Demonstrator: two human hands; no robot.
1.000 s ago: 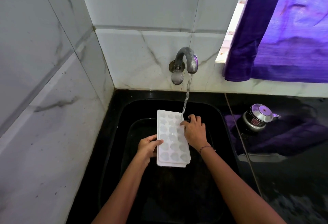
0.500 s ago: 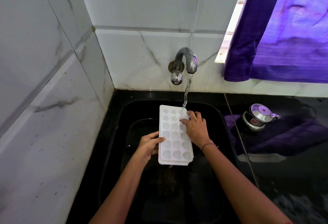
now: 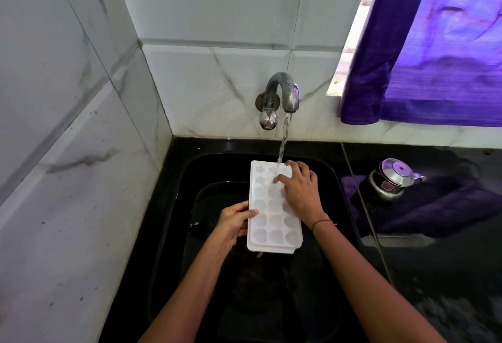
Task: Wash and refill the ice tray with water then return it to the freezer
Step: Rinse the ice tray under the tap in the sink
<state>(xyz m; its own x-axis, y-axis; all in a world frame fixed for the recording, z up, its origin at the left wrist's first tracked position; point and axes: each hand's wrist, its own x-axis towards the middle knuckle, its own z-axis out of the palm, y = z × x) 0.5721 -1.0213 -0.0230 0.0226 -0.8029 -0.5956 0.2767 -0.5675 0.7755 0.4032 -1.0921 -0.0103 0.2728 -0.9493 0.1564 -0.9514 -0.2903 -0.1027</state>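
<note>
Forward, left hand point(image 3: 235, 220) grips ice tray point(image 3: 274, 230); right hand point(image 3: 301, 193) presses cells.

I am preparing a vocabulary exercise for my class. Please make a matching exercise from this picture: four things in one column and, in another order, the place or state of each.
Things
1. tray
2. tap
3. pot
4. curtain

Places and states
a. purple, hangs at the upper right
b. white, held over the sink
c. metal, stands on the counter right of the sink
d. fixed to the wall, running

Pairs: 1-b, 2-d, 3-c, 4-a
</note>
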